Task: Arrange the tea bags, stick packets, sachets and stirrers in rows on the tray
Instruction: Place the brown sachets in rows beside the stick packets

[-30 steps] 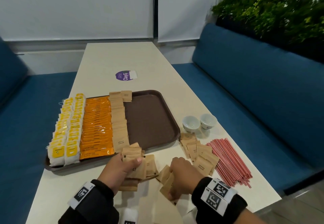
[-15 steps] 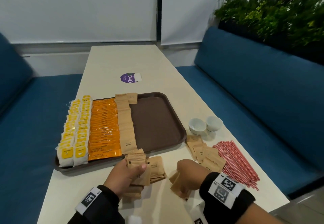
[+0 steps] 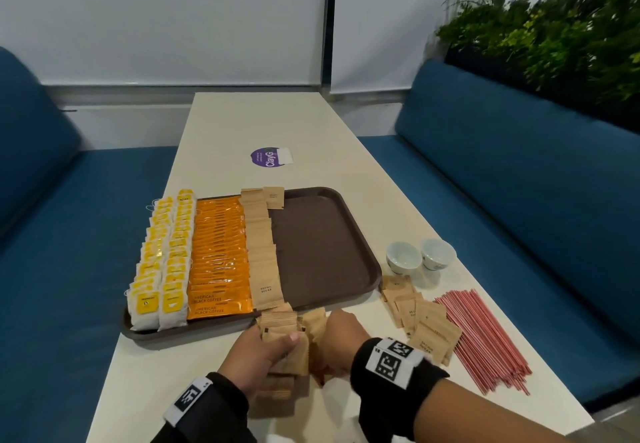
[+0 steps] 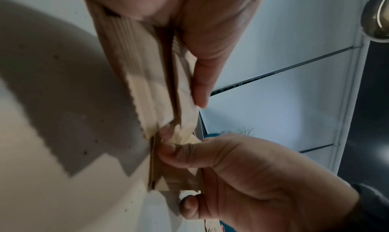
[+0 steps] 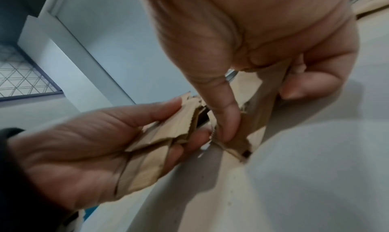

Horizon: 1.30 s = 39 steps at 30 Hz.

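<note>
Brown sugar sachets (image 3: 284, 337) are fanned in a stack in my left hand (image 3: 258, 356), thumb curled over the top of the stack and fingers underneath, just off the near edge of the brown tray (image 3: 329, 252). My right hand (image 3: 341, 337) is right beside it, touching the same bunch; from the wrist views its thumb and fingers pinch a few sachets (image 5: 235, 142) against the stack. On the tray, two rows of yellow-tagged tea bags (image 3: 161, 262) run along the left edge, then a row of orange American Black Coffee stick packets (image 3: 220, 255), then one row of brown sugar sachets (image 3: 263, 252) from the far edge to the near edge, with one sachet (image 3: 273, 197) starting another row at the far edge. The right part of the tray is bare. On the white table (image 3: 242, 124), off the tray's right edge, more brown sugar sachets lie in a loose pile (image 3: 420, 321), with a bundle of red stirrers (image 3: 485, 338) beside them toward the table's right edge. Two small white cups (image 3: 420, 257) stand just beyond that pile. A purple round sticker (image 3: 268, 157) sits beyond the tray's far edge.
</note>
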### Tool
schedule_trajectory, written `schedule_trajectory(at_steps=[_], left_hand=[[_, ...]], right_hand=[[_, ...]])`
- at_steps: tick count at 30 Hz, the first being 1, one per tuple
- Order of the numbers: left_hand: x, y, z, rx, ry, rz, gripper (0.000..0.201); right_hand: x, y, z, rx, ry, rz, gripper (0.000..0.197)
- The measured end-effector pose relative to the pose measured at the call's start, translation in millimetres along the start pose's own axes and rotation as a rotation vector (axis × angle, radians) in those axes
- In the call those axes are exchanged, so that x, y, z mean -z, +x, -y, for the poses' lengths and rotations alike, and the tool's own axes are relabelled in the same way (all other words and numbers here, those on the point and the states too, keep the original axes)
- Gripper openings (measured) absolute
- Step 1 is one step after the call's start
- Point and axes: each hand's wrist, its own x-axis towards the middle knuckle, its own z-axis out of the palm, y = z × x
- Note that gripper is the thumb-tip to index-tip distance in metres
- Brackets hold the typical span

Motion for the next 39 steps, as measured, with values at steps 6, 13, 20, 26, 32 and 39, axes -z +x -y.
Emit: schedule_trajectory(at_steps=[6, 13, 20, 26, 32, 39], left_hand=[[5, -3, -1, 0.022, -0.061, 0.023, 0.024], [-13, -9, -14, 0.013, -0.357, -0.003, 0.023], [-33, -7, -28, -0.1, -0.377, -0.012, 0.049], [-30, -10, -21, -0.063, -0.434, -0.038, 0.028], [-23, -8, -16, -0.096, -0.508, -0.063, 0.029], [-18, -7, -17, -0.178, -0.505, -0.162, 0.029]], right_hand=[[7, -13, -8, 0.185, 0.191, 0.021, 0.007], [34, -24, -39, 0.184, 1.03, 0.017, 0.018], [27, -13, -24, 0.228, 1.041, 0.081, 0.011], [32, -11, -21, 0.221, 1.108, 0.114, 0.005], [35, -8, -22, 0.127, 1.093, 0.117, 0.018], [46, -4, -29, 0.19, 1.087, 0.138, 0.012]])
